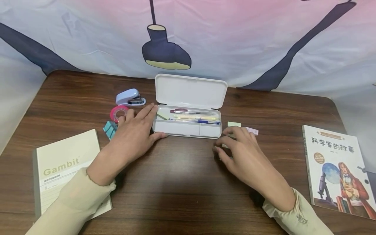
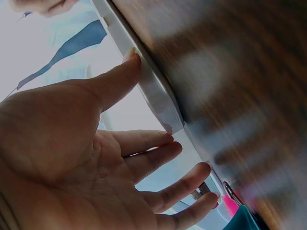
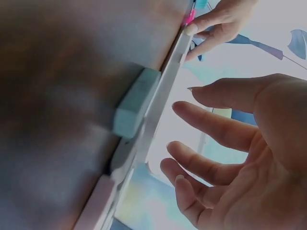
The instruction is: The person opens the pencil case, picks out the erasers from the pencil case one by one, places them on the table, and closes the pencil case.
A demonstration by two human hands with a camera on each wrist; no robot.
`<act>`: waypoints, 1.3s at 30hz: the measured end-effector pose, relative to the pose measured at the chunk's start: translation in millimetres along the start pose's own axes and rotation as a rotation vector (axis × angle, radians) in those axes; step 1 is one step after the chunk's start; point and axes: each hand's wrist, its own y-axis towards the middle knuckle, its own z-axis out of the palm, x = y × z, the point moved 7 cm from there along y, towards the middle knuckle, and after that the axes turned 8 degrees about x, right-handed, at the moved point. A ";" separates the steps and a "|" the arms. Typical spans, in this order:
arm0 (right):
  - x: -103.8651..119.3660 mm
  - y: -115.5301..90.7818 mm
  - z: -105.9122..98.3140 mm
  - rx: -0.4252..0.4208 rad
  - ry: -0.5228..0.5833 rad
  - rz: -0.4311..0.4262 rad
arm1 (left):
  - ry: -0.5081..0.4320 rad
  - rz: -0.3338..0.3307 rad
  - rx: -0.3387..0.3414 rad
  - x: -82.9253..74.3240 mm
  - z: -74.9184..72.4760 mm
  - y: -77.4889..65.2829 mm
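A white pencil case (image 1: 185, 132) stands with its lid (image 1: 191, 91) raised. Several pens (image 1: 194, 117) and a pale green piece (image 1: 163, 115) lie in its rear compartment. My left hand (image 1: 127, 138) rests against the case's left end, thumb at the front wall and fingers extended, as the left wrist view also shows. Off the case's right front corner, my right hand (image 1: 242, 153) hovers with loosely bent fingers and nothing between them. Near it are a pale green block (image 3: 136, 103) and a pink block (image 3: 96, 203); the hand partly hides another small piece in the head view.
Left of the case are a light blue stapler (image 1: 130, 97), a pink tape roll (image 1: 118, 112) and a teal binder clip (image 1: 110, 129). A notebook (image 1: 69, 150) lies partly under the left sleeve. At the right is a book (image 1: 337, 169); a printed curtain (image 1: 249, 39) hangs behind the table.
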 end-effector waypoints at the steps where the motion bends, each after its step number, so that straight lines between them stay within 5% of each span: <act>1: 0.9 4.2 -0.2 0.007 0.004 0.007 | -0.001 0.000 0.000 0.1 0.2 0.0; 25: 44.6 87.1 3.9 0.078 0.086 0.040 | 0.002 0.005 -0.022 0.8 -1.2 -2.3; 39: 61.7 117.3 18.7 0.175 0.093 0.087 | 0.005 0.006 -0.021 -1.3 -2.3 -2.1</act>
